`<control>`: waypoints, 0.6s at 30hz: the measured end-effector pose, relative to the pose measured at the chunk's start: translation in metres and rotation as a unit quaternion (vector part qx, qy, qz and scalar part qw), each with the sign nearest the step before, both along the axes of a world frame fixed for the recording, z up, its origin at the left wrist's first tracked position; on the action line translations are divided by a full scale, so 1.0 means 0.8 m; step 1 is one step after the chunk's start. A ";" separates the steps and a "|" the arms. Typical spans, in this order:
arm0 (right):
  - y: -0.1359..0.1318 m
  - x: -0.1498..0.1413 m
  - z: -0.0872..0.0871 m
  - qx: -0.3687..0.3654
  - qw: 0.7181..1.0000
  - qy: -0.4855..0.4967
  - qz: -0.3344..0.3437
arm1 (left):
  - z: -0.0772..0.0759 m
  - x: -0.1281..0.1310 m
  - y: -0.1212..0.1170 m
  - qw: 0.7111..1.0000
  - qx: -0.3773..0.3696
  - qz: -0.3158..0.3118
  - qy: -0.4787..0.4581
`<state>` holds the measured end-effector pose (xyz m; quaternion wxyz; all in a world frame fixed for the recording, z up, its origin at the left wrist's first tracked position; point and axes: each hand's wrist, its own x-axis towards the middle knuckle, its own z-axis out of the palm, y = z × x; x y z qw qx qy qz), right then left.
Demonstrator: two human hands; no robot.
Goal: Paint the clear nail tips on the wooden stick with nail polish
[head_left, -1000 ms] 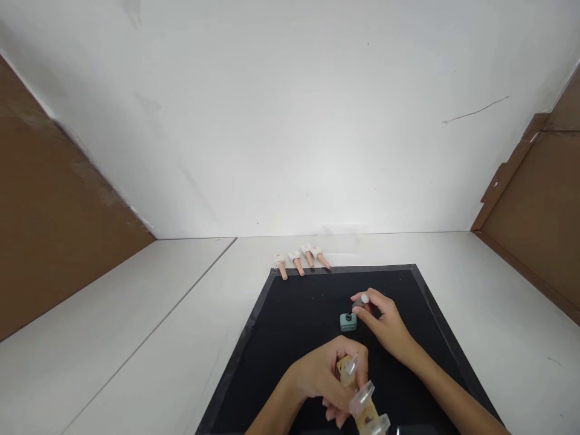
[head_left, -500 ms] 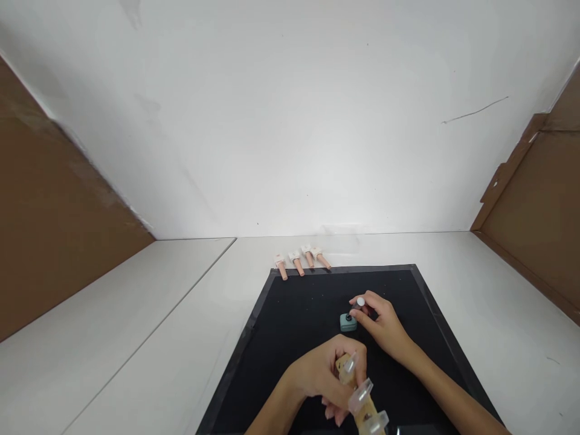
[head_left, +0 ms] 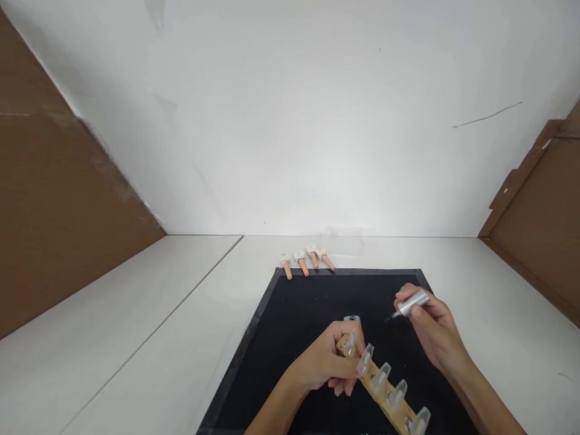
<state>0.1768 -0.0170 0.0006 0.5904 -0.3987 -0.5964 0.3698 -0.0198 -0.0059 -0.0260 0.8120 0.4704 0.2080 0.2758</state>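
My left hand [head_left: 338,356] is closed around the upper end of a tan nail-tip display stand [head_left: 379,394], with several clear false nails [head_left: 380,376] standing along it. The stand slants down to the right, toward the bottom of the view. Between the fingers of my right hand [head_left: 437,329] is a nail polish brush [head_left: 413,302] with a silver cap-handle. Its dark bristle tip points down and left, apart from the nails. Behind my left hand, partly hidden by it, stands a teal nail polish bottle [head_left: 351,318] with its dark neck uncovered.
Several small polish bottles with white bodies and pink caps [head_left: 302,266] lie at the far edge of the black mat [head_left: 299,308]. The mat rests on a white table [head_left: 190,338]. A white wall [head_left: 290,121] stands behind, with brown cardboard panels [head_left: 58,199] at both sides.
My right hand has lifted the brush away from the teal bottle and moved right. The display stand in my left hand has turned, showing more of its nails. The view has shifted slightly.
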 end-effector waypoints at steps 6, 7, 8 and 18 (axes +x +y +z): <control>-0.020 -0.007 0.018 0.040 0.994 -0.026 0.101 | 0.007 0.003 0.001 0.998 0.018 0.013 0.055; -0.021 -0.009 0.019 0.040 0.992 -0.037 0.117 | 0.007 0.004 0.001 0.998 0.022 0.012 0.064; -0.022 -0.011 0.020 0.041 0.989 -0.045 0.131 | 0.006 0.005 0.001 0.997 0.026 0.010 0.072; -0.019 -0.014 0.024 0.041 0.978 -0.098 0.178 | 0.006 0.007 0.001 0.995 0.020 0.002 0.098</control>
